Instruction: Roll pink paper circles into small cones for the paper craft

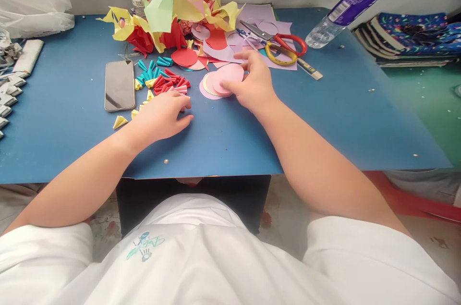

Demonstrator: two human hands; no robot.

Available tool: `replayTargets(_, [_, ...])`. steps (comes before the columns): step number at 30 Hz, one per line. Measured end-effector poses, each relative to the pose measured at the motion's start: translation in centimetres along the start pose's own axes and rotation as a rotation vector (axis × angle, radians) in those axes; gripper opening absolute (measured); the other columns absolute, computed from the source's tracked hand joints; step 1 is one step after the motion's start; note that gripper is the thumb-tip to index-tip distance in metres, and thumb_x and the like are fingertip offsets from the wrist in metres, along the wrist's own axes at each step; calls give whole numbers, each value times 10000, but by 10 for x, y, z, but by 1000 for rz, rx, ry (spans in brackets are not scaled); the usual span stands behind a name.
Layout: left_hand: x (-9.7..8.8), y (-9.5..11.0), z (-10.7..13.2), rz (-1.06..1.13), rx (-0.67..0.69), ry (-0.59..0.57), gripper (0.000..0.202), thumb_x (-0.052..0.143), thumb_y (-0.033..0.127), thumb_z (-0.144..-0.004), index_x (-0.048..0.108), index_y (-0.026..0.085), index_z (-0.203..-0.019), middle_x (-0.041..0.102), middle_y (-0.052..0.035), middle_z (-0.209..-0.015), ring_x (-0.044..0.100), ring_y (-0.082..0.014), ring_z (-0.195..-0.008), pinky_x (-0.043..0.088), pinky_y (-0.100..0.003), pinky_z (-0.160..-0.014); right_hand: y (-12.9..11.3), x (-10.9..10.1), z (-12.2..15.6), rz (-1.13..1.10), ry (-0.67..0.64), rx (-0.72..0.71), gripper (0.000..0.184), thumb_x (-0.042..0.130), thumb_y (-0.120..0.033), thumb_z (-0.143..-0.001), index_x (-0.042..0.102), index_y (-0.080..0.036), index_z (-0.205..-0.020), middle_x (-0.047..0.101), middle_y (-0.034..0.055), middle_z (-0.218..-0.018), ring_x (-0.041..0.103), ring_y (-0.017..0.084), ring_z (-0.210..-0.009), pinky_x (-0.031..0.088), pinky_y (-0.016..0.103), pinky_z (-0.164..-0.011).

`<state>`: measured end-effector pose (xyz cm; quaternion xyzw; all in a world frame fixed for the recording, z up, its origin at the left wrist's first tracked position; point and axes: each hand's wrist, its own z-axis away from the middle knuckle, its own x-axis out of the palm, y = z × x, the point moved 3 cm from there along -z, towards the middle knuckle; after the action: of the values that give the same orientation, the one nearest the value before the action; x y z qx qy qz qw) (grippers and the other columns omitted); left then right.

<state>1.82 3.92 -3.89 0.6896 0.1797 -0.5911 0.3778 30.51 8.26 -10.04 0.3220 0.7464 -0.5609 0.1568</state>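
Right hand (254,85) touches one pink paper circle (227,78) atop two others.

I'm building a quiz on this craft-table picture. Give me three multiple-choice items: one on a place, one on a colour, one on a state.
1. Where does the phone lie?
A. left of the paper cones
B. under the scissors
C. on the books

2. What colour is the top paper circle at the right hand?
A. green
B. pink
C. black

3. How is the left hand placed?
A. raised, gripping the scissors
B. clamped around a bottle
C. palm down on the table, by the cones

Answers:
1 A, the phone lies flat on the blue table, just left of the cones.
2 B, the circle under the right fingers is pink.
3 C, the hand rests flat on the table with its fingers at the cones' edge and holds nothing that shows.
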Motion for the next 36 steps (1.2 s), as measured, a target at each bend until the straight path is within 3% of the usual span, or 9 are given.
replayTargets(3, [-3,-1,1,-52,-75,39,460,616,409,-1068,850,147,-1363,813,-218,-1447,788,-426,-1357,666,-574,-1153,9,-4,-8,-61,41,2,618,977,-418,-975,606,-266,-1445,835,33,-1061,720,211,-923,625,427,-924])
replayTargets(6, [-8,-3,1,-66,-99,80,456,630,399,-1054,857,153,-1363,829,-205,-1364,804,-414,-1295,662,-564,-1138,-4,-3,-4,-109,-5,15,518,953,-370,-982,626,-247,-1366,827,18,-943,758,230,-866,623,435,-889])
replayTargets(10, [-7,1,0,-8,32,41,414,633,393,-1059,848,152,-1318,844,-169,-1246,815,-359,-1169,660,-493,-1050,-31,5,17,-226,-134,-16,523,958,-394,-957,639,-300,-1360,746,-62,-729,757,254,-710,645,454,-808])
replayTargets(15, [5,17,6,-1,145,12,384,651,320,-1069,799,186,-1397,830,-117,-1143,801,-298,-1009,610,-409,-881,-48,7,45,-439,-284,40,442,976,-498,-946,625,-342,-1166,749,-64,-719,663,213,-543,574,384,-569])
replayTargets(18, [9,23,9,-26,166,97,339,591,331,-1127,802,192,-1353,797,-98,-1019,795,-290,-957,565,-385,-790,-52,6,58,-518,-355,22,342,915,-545,-1003,663,-320,-1062,752,-30,-746,704,217,-607,622,386,-598])
replayTargets(23, [8,25,10,60,174,117,334,531,345,-1166,844,237,-1121,722,-65,-839,762,-258,-856,563,-382,-770,-51,-2,73,-368,-346,-129,233,740,-535,-1134,780,-312,-1188,848,59,-1033,812,272,-849,709,444,-742])
replayTargets(28, [11,23,7,192,66,32,282,607,327,-1123,870,243,-1065,739,-61,-838,771,-249,-853,582,-375,-750,-52,-21,81,-64,-131,-466,140,782,-328,-1103,794,-333,-1242,810,147,-1401,804,382,-1203,706,552,-908])
replayTargets(31, [12,26,10,249,61,59,242,658,307,-1118,888,259,-1060,801,-60,-957,789,-231,-891,612,-370,-782,-60,-25,90,-55,-230,-719,266,879,-281,-1059,756,-327,-1289,866,106,-1258,811,369,-1169,680,576,-1016])
replayTargets(36, [9,33,20,241,109,89,216,659,273,-1158,866,257,-1100,819,-59,-1063,792,-212,-918,628,-361,-772,-61,-22,95,-42,-408,-735,289,704,-14,-1083,696,-274,-1209,874,45,-1037,804,259,-938,664,429,-794])
